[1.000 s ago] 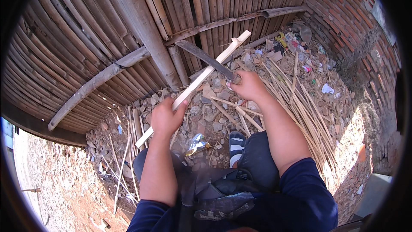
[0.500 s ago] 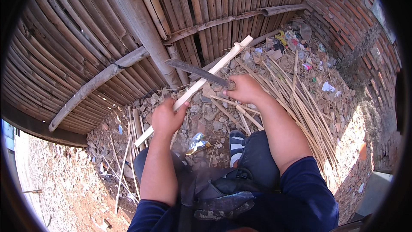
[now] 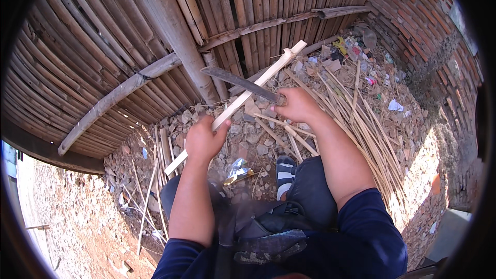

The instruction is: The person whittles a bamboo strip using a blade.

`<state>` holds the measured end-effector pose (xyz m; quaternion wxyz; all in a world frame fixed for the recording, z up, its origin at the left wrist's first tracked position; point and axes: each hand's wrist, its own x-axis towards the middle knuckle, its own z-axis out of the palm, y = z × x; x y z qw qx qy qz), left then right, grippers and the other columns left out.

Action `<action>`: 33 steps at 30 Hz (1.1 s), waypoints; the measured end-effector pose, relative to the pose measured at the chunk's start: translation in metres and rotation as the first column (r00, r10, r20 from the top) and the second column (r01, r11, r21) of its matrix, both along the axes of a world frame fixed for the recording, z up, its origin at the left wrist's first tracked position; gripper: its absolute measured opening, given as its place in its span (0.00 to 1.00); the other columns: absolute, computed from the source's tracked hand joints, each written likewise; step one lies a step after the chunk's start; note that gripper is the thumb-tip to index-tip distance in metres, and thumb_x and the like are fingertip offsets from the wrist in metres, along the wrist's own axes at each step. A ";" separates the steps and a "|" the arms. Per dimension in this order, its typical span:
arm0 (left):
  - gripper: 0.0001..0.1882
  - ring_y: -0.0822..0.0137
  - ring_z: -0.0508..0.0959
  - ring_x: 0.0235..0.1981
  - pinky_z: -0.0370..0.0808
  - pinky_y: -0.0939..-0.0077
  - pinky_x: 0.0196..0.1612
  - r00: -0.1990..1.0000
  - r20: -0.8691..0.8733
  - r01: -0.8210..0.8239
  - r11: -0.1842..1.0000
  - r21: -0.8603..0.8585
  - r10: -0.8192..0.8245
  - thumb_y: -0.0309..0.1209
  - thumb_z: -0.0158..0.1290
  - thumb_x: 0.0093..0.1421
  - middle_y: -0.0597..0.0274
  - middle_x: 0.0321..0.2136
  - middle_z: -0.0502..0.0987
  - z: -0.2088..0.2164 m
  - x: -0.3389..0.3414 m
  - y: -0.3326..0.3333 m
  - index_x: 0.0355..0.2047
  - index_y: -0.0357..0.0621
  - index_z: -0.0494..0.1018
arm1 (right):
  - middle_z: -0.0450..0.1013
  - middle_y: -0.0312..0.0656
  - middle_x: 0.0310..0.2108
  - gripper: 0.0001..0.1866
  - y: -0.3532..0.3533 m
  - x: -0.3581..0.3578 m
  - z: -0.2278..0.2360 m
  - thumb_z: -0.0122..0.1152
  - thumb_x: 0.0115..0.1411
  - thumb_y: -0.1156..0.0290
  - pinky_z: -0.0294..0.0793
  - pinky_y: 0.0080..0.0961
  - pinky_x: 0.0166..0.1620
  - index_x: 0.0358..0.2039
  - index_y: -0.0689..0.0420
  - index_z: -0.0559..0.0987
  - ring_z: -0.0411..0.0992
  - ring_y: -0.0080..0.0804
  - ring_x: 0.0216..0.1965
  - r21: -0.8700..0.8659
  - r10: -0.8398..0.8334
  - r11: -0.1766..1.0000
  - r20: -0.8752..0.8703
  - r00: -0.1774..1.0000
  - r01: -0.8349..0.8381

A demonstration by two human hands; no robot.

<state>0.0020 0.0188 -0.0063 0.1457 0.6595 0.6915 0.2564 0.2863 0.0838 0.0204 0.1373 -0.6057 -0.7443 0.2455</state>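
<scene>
Left hand (image 3: 203,138): fingers closed around the lower part of a pale wooden strip (image 3: 275,68), held slanting above the rubble-strewn ground (image 3: 253,137). Right hand (image 3: 297,105): fingers wrapped around the handle end of a dark long-bladed knife (image 3: 227,77), its blade crossing the strip. Split lengths (image 3: 364,137) lie right.

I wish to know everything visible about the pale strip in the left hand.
The pale strip is long, straight and narrow, and looks like split bamboo or wood. A small raised sliver stands out near its far end. It slants over rubble, lower left to upper right. The left hand grips it toward its near end, which sticks out below. A dark knife blade crosses it; contact is unclear.
</scene>
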 end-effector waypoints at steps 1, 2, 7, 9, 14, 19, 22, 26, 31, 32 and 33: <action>0.26 0.42 0.84 0.33 0.79 0.53 0.39 1.000 0.000 -0.002 1.000 0.000 0.002 0.53 0.61 0.60 0.44 0.27 0.83 0.000 -0.001 0.000 0.37 0.39 0.81 | 0.78 0.46 0.19 0.22 0.000 -0.001 0.001 0.73 0.57 0.56 0.77 0.35 0.32 0.45 0.60 0.81 0.79 0.35 0.20 -0.012 -0.007 1.000 -0.006 1.000 0.007; 0.26 0.42 0.84 0.33 0.79 0.53 0.39 1.000 0.001 0.002 1.000 -0.003 -0.002 0.53 0.61 0.60 0.44 0.28 0.83 0.000 0.000 0.000 0.38 0.40 0.81 | 0.78 0.46 0.19 0.22 0.000 -0.001 0.001 0.73 0.57 0.56 0.77 0.35 0.32 0.45 0.60 0.81 0.79 0.35 0.20 -0.013 -0.008 1.000 -0.006 1.000 0.008; 0.26 0.42 0.84 0.34 0.79 0.53 0.40 1.000 0.003 0.009 0.999 -0.031 -0.009 0.53 0.61 0.60 0.43 0.30 0.83 0.000 0.000 0.000 0.41 0.40 0.81 | 0.80 0.54 0.34 0.23 0.001 -0.001 0.002 0.74 0.52 0.53 0.78 0.46 0.47 0.41 0.57 0.83 0.79 0.54 0.41 -0.052 -0.044 0.998 0.026 0.999 0.046; 0.26 0.42 0.84 0.35 0.79 0.53 0.40 1.000 -0.009 0.016 0.999 -0.037 -0.016 0.53 0.61 0.60 0.43 0.30 0.83 0.000 0.001 0.000 0.42 0.40 0.81 | 0.80 0.52 0.29 0.23 0.003 0.002 -0.005 0.74 0.54 0.54 0.78 0.42 0.43 0.43 0.58 0.83 0.80 0.48 0.34 -0.006 -0.009 1.000 0.036 0.999 0.009; 0.27 0.42 0.84 0.35 0.79 0.52 0.41 1.000 -0.021 0.012 0.997 -0.077 -0.013 0.54 0.61 0.60 0.43 0.29 0.83 0.002 0.001 0.000 0.41 0.40 0.81 | 0.80 0.51 0.26 0.25 0.004 0.003 -0.009 0.74 0.55 0.53 0.78 0.40 0.41 0.44 0.60 0.82 0.81 0.45 0.31 0.033 0.025 0.999 0.052 0.998 -0.027; 0.27 0.42 0.84 0.35 0.79 0.52 0.41 0.999 -0.038 0.009 0.995 -0.097 -0.012 0.55 0.61 0.60 0.43 0.29 0.83 0.004 0.002 -0.001 0.40 0.40 0.81 | 0.80 0.50 0.25 0.24 0.006 0.003 -0.011 0.74 0.54 0.54 0.78 0.40 0.40 0.43 0.59 0.82 0.81 0.45 0.31 0.037 0.029 0.999 0.061 0.998 -0.032; 0.28 0.42 0.84 0.35 0.79 0.52 0.41 1.000 -0.017 0.015 0.996 -0.091 -0.017 0.55 0.61 0.59 0.43 0.29 0.83 0.002 0.003 -0.001 0.40 0.40 0.80 | 0.80 0.49 0.24 0.23 0.007 0.004 -0.012 0.74 0.55 0.54 0.78 0.40 0.40 0.43 0.59 0.83 0.81 0.45 0.31 0.004 0.018 1.000 0.059 0.998 -0.018; 0.28 0.44 0.84 0.34 0.79 0.52 0.40 0.998 -0.033 0.051 0.991 -0.124 -0.056 0.56 0.61 0.59 0.46 0.27 0.83 0.007 0.007 -0.004 0.37 0.39 0.79 | 0.81 0.51 0.27 0.24 0.005 0.003 -0.008 0.74 0.54 0.54 0.78 0.41 0.41 0.43 0.58 0.83 0.81 0.47 0.33 -0.009 0.007 1.000 0.046 0.999 -0.006; 0.27 0.42 0.84 0.35 0.78 0.51 0.41 0.983 -0.033 0.169 0.959 -0.228 -0.181 0.55 0.61 0.59 0.45 0.26 0.82 0.004 0.010 -0.005 0.34 0.39 0.78 | 0.81 0.52 0.41 0.26 0.006 0.001 -0.011 0.73 0.53 0.51 0.78 0.45 0.51 0.49 0.52 0.84 0.79 0.52 0.47 -0.053 0.055 0.997 0.141 0.989 -0.048; 0.27 0.42 0.83 0.35 0.78 0.50 0.41 0.981 -0.032 0.180 0.955 -0.237 -0.192 0.55 0.61 0.59 0.45 0.26 0.82 0.003 0.011 -0.005 0.34 0.39 0.78 | 0.81 0.52 0.41 0.26 0.006 0.001 -0.011 0.73 0.53 0.51 0.78 0.45 0.51 0.49 0.52 0.84 0.79 0.52 0.47 -0.054 0.055 0.997 0.141 0.988 -0.048; 0.27 0.42 0.83 0.34 0.78 0.50 0.41 0.978 -0.031 0.191 0.950 -0.247 -0.204 0.55 0.61 0.59 0.45 0.25 0.82 0.002 0.012 -0.004 0.34 0.38 0.78 | 0.81 0.52 0.42 0.26 0.006 0.000 -0.010 0.73 0.53 0.51 0.78 0.45 0.51 0.48 0.52 0.84 0.79 0.52 0.47 -0.059 0.046 0.998 0.154 0.987 -0.038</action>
